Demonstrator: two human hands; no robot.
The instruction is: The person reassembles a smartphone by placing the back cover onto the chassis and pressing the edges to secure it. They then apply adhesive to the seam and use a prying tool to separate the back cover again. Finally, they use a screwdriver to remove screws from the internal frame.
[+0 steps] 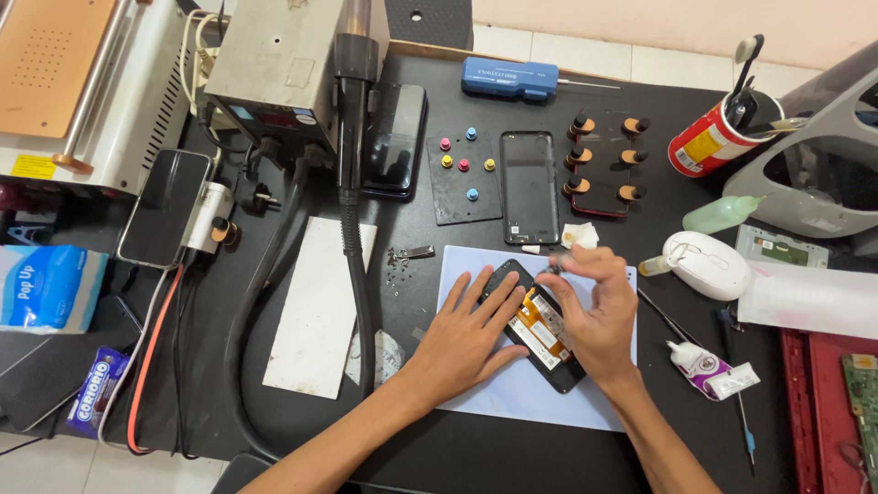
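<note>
An opened black phone [540, 331] with orange and yellow insides lies tilted on a pale blue mat [512, 389]. My left hand [466, 334] rests flat on the phone's left side, fingers spread, pressing it down. My right hand [594, 306] hovers over the phone's upper end with thumb and fingertips pinched together; something small may be between them, but I cannot make it out. A small white scrap [530, 249] lies just above the mat.
Behind the mat lie a black phone panel [529, 186], a dark pad with coloured pegs [462, 174], several small bottles [604, 155] and a blue tool [509, 78]. A hot-air station [283, 69] with its hose stands left. A red can [709, 142], a white mouse [706, 263] and a glue tube [700, 364] sit right.
</note>
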